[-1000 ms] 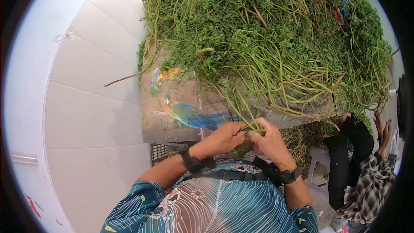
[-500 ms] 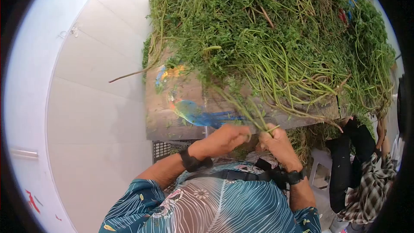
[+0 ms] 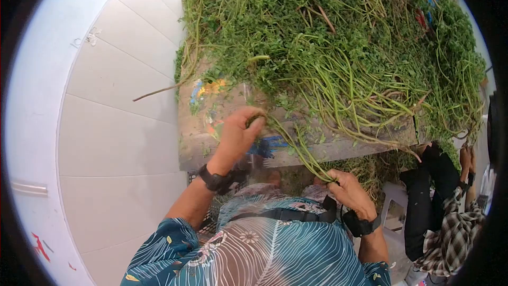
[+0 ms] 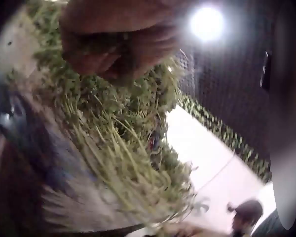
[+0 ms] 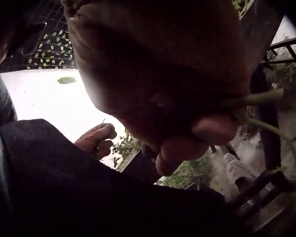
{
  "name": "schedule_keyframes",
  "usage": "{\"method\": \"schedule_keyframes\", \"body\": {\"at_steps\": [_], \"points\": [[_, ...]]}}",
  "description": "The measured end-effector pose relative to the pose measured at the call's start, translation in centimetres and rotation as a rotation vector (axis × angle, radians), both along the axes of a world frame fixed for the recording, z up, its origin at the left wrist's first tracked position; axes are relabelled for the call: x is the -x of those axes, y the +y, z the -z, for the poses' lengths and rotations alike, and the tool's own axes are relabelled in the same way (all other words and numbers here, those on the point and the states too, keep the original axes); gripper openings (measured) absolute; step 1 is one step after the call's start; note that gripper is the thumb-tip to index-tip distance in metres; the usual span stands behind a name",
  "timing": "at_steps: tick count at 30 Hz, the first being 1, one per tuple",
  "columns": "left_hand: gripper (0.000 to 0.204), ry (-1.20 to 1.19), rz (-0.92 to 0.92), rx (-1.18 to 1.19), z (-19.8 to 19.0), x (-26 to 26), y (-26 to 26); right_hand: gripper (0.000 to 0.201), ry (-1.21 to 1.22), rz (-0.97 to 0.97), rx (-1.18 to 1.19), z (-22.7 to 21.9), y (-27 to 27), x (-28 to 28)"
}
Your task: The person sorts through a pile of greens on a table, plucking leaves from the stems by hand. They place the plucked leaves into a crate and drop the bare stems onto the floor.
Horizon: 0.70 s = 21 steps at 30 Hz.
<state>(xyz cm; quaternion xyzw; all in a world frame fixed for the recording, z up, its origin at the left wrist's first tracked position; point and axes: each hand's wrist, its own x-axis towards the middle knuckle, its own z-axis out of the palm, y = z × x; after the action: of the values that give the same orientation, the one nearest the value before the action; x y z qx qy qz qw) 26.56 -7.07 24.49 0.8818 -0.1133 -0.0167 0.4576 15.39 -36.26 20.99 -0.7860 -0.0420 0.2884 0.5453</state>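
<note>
A few long green stems (image 3: 300,151) stretch between my two hands over the table's front edge. My left hand (image 3: 236,136) curls its fingers round their upper end, low over the tabletop; dark green shows between the fingers (image 4: 96,61) in the left wrist view. The right hand (image 3: 353,195) grips the lower ends nearer my body. Its curled fingers fill the right wrist view, and a cut stem (image 5: 266,98) sticks out beyond them. A large heap of leafy greens (image 3: 296,16) covers most of the table, its loose stems spreading toward the front.
The wooden tabletop (image 3: 193,151) bears a painted parrot picture and scattered leaf bits. One long brown stem (image 3: 159,94) juts past the left edge. Below the table sit a black crate (image 3: 211,214) and more greens. At right another person in a checked shirt (image 3: 452,228) sits close by.
My left hand was beside the right at the stems' lower ends; it let go, moved up and left, and now grips their upper end. The right hand shifted slightly down and right, still holding them.
</note>
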Motion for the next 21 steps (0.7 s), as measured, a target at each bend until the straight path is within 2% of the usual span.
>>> {"method": "schedule_keyframes", "body": {"at_steps": [3,6,9,12,18,21], "points": [[0.034,-0.313,0.188,-0.244,-0.1,-0.6,-1.2,0.027,-0.05,-0.004,0.017,0.5,-0.4,0.2],[0.036,-0.191,0.23,-0.255,0.4,-0.8,-1.8,0.027,-0.051,0.022,-0.011,-0.1,-0.5,0.1],[0.04,-0.1,0.285,-0.413,1.4,-0.6,-1.3,0.026,-0.015,0.079,-0.017,-0.9,-0.4,0.0],[0.036,-0.094,0.221,-0.41,1.5,-0.2,-0.7,0.024,-0.033,0.064,0.019,-0.6,-0.8,0.0],[0.023,-0.117,0.176,-0.645,1.3,-0.5,0.5,0.025,0.037,0.111,-0.019,-1.8,-0.9,-0.5],[0.023,-0.117,0.161,-0.686,1.3,-0.3,0.6,0.025,-0.034,0.104,-0.077,-1.5,-1.0,-0.8]]}}
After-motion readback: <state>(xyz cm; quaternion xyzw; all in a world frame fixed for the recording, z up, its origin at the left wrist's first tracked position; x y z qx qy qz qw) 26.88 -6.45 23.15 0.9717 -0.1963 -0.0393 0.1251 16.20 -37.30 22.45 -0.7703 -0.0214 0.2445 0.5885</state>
